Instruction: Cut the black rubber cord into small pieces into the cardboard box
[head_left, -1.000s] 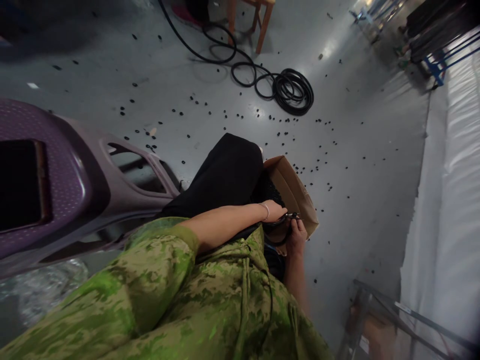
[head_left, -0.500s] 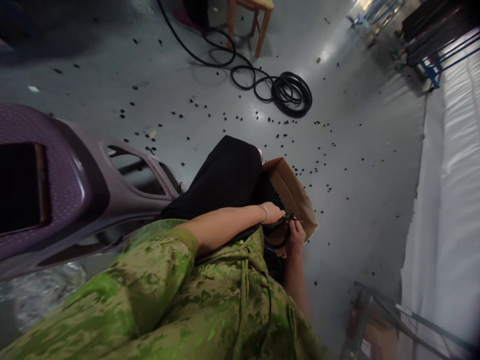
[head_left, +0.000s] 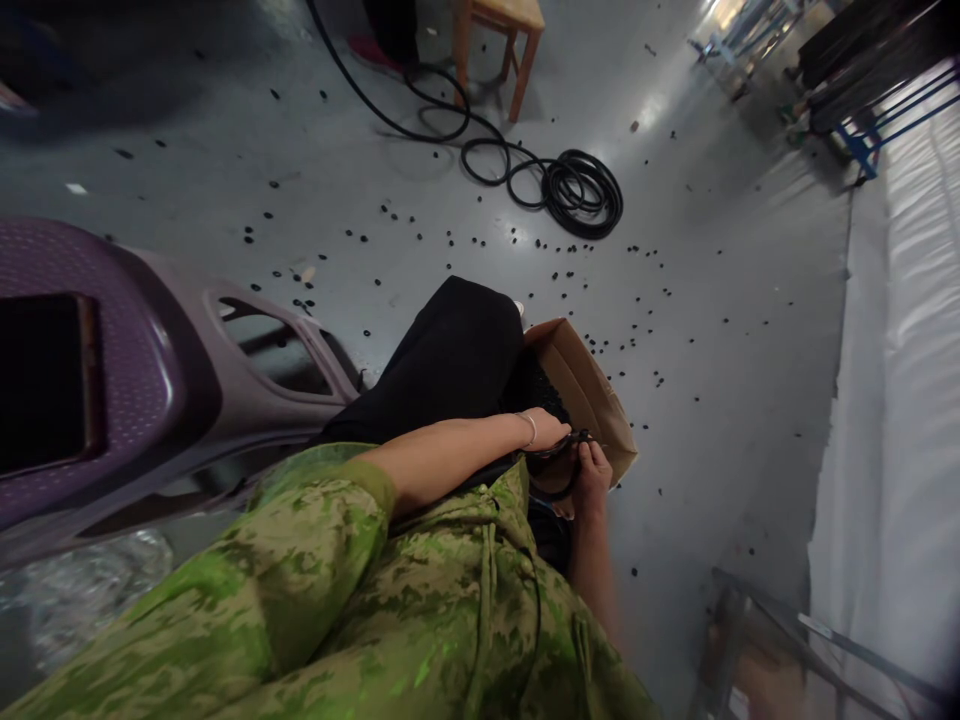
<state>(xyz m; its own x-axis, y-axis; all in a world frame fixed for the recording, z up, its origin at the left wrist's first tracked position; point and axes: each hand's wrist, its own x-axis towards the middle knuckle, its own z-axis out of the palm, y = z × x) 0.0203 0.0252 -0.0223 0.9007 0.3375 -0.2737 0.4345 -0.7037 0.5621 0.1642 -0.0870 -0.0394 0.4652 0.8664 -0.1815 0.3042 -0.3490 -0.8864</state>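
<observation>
My left hand (head_left: 549, 428) and my right hand (head_left: 592, 476) meet over my lap, both closed on a thin black looped part (head_left: 559, 452); its exact shape is too small to tell. Just beyond them a brown cardboard box (head_left: 589, 392) rests against my black-trousered leg (head_left: 450, 360), with small black pieces (head_left: 541, 388) inside it. My green camouflage sleeve (head_left: 315, 590) fills the lower frame, and a bracelet sits on my left wrist.
A purple plastic chair (head_left: 150, 370) stands at my left. Several small black pieces (head_left: 637, 300) are scattered on the grey floor. A coiled black hose (head_left: 577, 188) and a wooden stool (head_left: 499, 40) lie farther off. White sheeting (head_left: 900, 400) runs along the right; a metal frame (head_left: 757, 640) stands at lower right.
The view has tilted slightly, shifting the scene down. My hands stay together on the black part, with only small finger movement.
</observation>
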